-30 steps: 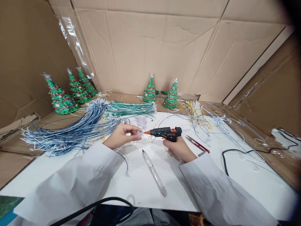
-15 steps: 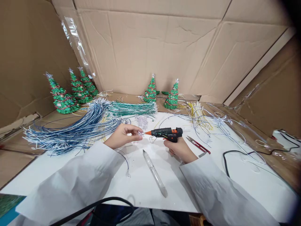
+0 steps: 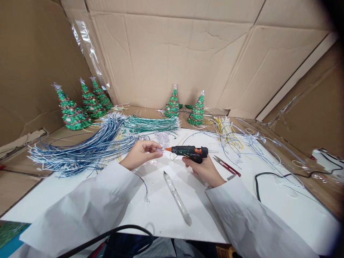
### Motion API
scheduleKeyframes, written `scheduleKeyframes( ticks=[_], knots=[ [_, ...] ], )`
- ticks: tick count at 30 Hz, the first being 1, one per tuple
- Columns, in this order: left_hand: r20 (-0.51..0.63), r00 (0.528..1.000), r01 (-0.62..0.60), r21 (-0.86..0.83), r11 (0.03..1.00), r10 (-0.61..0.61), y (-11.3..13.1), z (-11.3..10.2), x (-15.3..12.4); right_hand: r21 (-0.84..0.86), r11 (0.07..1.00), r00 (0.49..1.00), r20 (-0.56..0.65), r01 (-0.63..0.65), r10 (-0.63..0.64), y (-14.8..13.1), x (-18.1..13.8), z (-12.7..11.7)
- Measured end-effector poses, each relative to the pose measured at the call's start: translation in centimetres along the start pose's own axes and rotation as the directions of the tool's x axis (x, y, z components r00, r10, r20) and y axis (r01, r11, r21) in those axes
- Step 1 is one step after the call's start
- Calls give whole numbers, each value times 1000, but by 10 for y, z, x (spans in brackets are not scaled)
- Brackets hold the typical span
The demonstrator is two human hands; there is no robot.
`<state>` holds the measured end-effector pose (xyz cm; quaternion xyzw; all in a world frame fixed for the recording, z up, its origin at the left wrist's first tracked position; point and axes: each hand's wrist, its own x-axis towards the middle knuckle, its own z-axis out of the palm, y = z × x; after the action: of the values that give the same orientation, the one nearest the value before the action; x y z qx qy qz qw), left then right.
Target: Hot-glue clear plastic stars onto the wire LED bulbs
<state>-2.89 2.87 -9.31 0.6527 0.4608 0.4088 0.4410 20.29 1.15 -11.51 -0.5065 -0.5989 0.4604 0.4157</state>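
Between the thumb and fingertips of my left hand is a small clear plastic star, partly covered by the fingers. My right hand is wrapped round the grip of a black and orange hot glue gun. Its orange nozzle points left, with the tip at the star; whether they touch I cannot tell. A pile of small clear pieces lies just behind the nozzle. From below my left hand a thin dark wire runs onto the white board.
A craft knife lies in front of my hands, red thread snips to the right. Blue, green and yellow wire bundles lie behind. Several small Christmas trees stand at the back. A black cable crosses the right side.
The glue gun has shifted slightly left and its nozzle tip slightly up. My right index finger has stretched forward beneath the gun's body. My left hand has hardly moved.
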Motion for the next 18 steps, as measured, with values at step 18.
scheduleKeyframes(
  ticks=[18],
  knots=[
    [-231, 969, 20, -285, 958, -88, 7, -6, 2, -695, 713, 949, -155, 92, -274, 16, 7, -10]
  ],
)
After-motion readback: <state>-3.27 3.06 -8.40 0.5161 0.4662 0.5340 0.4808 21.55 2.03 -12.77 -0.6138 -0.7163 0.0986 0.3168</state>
